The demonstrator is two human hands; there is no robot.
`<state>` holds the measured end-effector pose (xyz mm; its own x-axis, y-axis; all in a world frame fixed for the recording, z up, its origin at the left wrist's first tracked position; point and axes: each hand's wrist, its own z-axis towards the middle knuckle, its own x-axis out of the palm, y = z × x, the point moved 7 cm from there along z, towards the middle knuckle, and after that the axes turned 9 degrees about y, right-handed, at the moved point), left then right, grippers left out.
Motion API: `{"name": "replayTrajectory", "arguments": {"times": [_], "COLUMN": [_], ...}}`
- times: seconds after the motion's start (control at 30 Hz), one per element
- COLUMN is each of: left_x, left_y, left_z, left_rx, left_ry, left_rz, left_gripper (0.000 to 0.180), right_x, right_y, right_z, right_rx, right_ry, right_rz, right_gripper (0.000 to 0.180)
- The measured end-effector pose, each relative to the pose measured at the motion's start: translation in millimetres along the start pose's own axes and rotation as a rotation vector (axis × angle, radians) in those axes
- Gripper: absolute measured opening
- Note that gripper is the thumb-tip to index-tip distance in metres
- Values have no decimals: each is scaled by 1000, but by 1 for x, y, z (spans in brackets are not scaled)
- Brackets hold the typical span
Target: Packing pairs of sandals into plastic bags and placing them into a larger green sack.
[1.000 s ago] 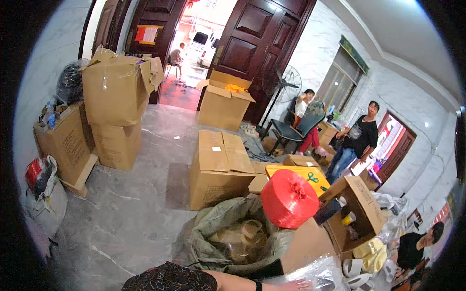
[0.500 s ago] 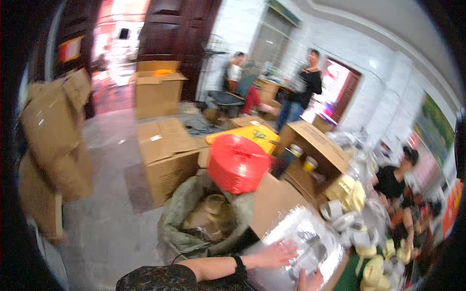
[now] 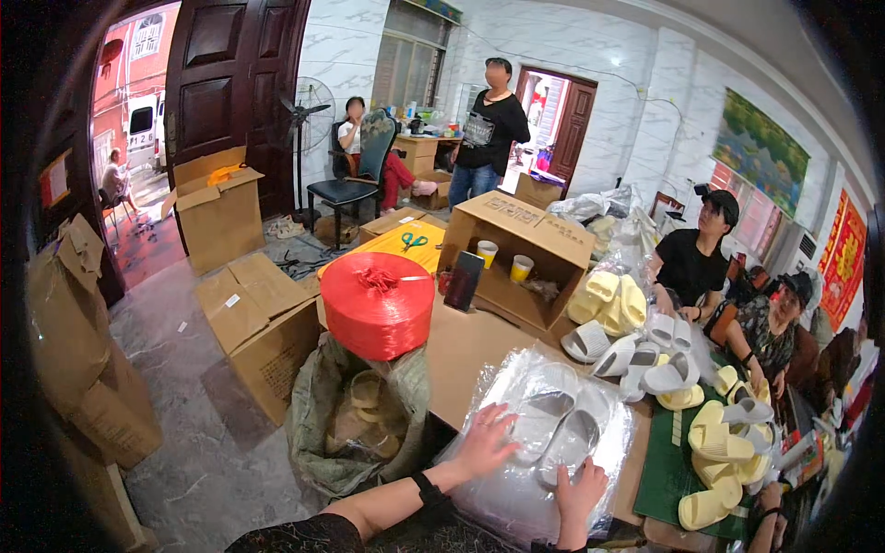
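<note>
A pair of grey slippers (image 3: 573, 441) lies on a stack of clear plastic bags (image 3: 489, 498); glare hides whether the pair is inside the top bag. My left hand (image 3: 487, 444) rests on the plastic to the left of the slippers, its fingers spread. At the heel end of the right slipper is my right hand (image 3: 581, 493), its fingers apart and touching the plastic there. Neither hand grips anything.
Left of the bags stands a big red roll of plastic twine (image 3: 378, 304) above an open sack (image 3: 318, 415). Yellow slippers (image 3: 714, 433) and grey ones (image 3: 668, 373) are heaped on the right. An open carton (image 3: 516, 244) holds paper cups. Co-workers (image 3: 696, 258) sit at the right.
My view has turned to the right, so the room has shifted left in the picture and is sharper. Both hands stay by the slippers, and more of my right hand shows.
</note>
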<state>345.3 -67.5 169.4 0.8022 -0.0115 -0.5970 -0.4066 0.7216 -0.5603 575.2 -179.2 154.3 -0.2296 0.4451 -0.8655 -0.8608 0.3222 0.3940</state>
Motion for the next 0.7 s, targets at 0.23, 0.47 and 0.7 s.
{"name": "replayTrajectory", "arguments": {"times": [0.23,0.47,0.7], "left_x": [-16,4,35], "left_y": [19,27,33], "left_z": [-2,16,21], "left_rx": [-268,-308,-404], "left_ry": [91,308,233], "left_rz": [145,-180,-784], "left_gripper": [67,53,41], "right_x": [7,1,7], "right_y": [-1,2,-3], "right_z": [1,1,-2], "right_rx": [0,-11,-16], "right_ry": [-6,-14,-64], "right_rz": [56,57,32], "right_gripper": [70,67,65]}}
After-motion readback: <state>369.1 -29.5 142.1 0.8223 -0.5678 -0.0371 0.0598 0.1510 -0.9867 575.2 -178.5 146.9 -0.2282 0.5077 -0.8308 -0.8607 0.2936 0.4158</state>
